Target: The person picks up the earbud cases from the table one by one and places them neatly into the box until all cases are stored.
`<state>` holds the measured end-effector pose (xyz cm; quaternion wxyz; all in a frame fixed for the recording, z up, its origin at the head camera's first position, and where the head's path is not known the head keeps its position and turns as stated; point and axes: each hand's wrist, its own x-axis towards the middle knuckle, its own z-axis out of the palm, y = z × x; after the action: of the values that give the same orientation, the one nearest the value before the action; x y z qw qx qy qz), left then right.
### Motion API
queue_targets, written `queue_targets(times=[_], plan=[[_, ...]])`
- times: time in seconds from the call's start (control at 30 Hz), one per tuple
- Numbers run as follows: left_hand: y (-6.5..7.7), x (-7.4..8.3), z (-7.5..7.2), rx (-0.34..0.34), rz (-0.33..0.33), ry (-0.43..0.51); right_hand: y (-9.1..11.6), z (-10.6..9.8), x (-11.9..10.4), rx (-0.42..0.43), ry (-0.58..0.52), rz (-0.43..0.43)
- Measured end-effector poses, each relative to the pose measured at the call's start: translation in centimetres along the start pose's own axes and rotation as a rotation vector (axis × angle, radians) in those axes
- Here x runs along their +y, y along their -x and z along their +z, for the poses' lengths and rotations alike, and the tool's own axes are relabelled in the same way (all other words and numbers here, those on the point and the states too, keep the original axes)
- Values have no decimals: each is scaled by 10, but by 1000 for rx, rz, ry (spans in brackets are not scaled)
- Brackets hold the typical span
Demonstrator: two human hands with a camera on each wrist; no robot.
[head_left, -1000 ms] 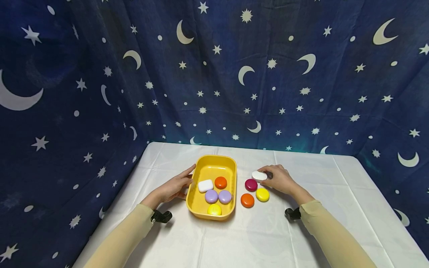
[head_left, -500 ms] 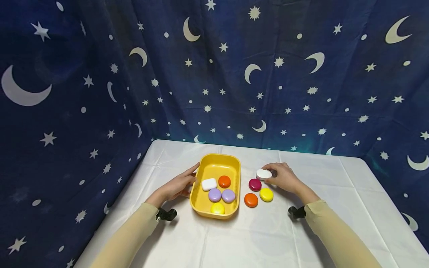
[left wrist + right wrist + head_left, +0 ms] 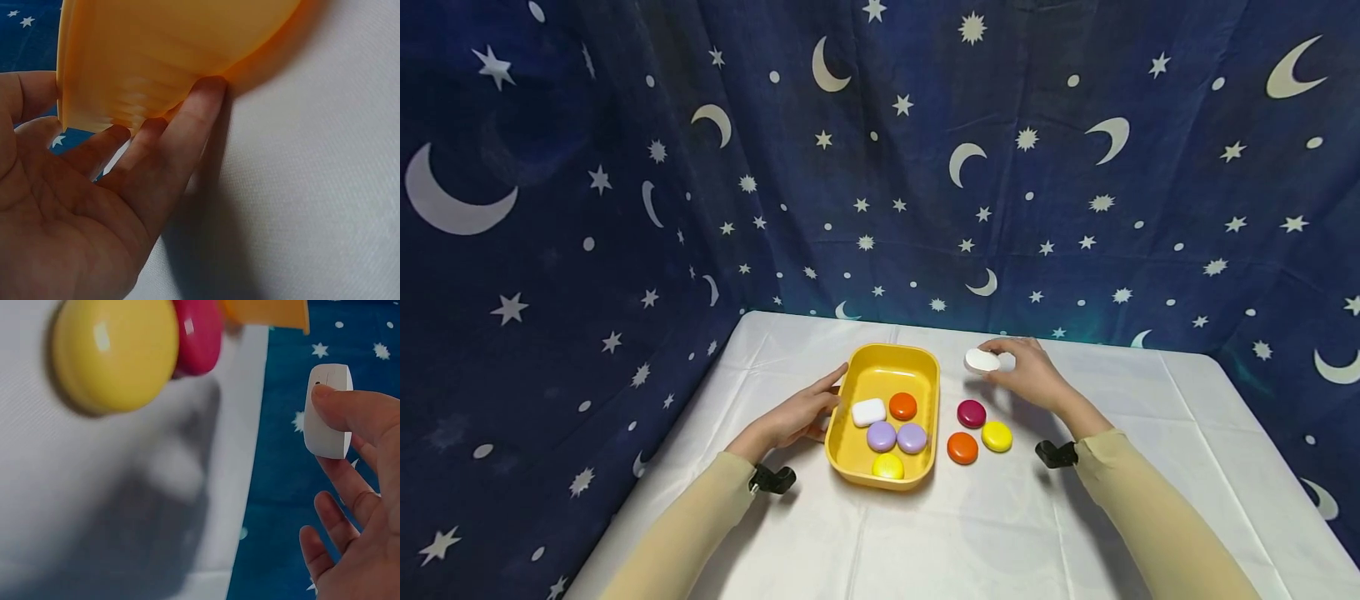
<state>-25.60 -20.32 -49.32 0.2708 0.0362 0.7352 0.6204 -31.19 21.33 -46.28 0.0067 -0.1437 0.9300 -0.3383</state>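
In the head view, my right hand (image 3: pixel 1028 373) pinches a white oval block (image 3: pixel 982 360) between thumb and fingers, lifted above the table. The right wrist view shows the thumb on the side of the white block (image 3: pixel 326 422), near a small dark mark; the other fingers spread below it. My left hand (image 3: pixel 797 417) rests against the left side of a yellow tray (image 3: pixel 842 467). Seen from the left wrist, its outstretched fingers touch the tray's outer wall (image 3: pixel 156 44). Inside the tray are a white rounded block (image 3: pixel 868 412), an orange disc (image 3: pixel 902 407), lilac discs (image 3: pixel 912 438) and a yellow disc (image 3: pixel 887 466).
Right of the tray, a magenta disc (image 3: pixel 972 414), an orange disc (image 3: pixel 962 448) and a yellow disc (image 3: pixel 997 437) lie close together on the white tablecloth (image 3: pixel 970 533). A dark blue star-and-moon curtain (image 3: pixel 925 167) hangs behind the table and along its left side.
My right hand has raised the white oval block off the table and moved it away from me, clear of the magenta disc. The left hand and tray stay together; the head view shifted slightly.
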Motion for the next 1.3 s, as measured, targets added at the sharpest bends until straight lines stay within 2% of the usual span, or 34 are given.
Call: queue_targets(times=[0.13, 0.47, 0.63, 1.1, 1.3], plan=[[1, 1, 0, -3, 1, 1, -6, -1, -15, 0, 12, -5], [0, 2, 1, -9, -2, 18, -20, 6, -48, -9, 13, -91], [0, 2, 1, -5, -5, 14, -25, 13, -65, -31, 22, -94], [2, 4, 1, -2, -8, 13, -36, 47, -102, -106, 101, -152], [2, 4, 1, 1, -11, 13, -39, 64, -109, -142, 190, -194]])
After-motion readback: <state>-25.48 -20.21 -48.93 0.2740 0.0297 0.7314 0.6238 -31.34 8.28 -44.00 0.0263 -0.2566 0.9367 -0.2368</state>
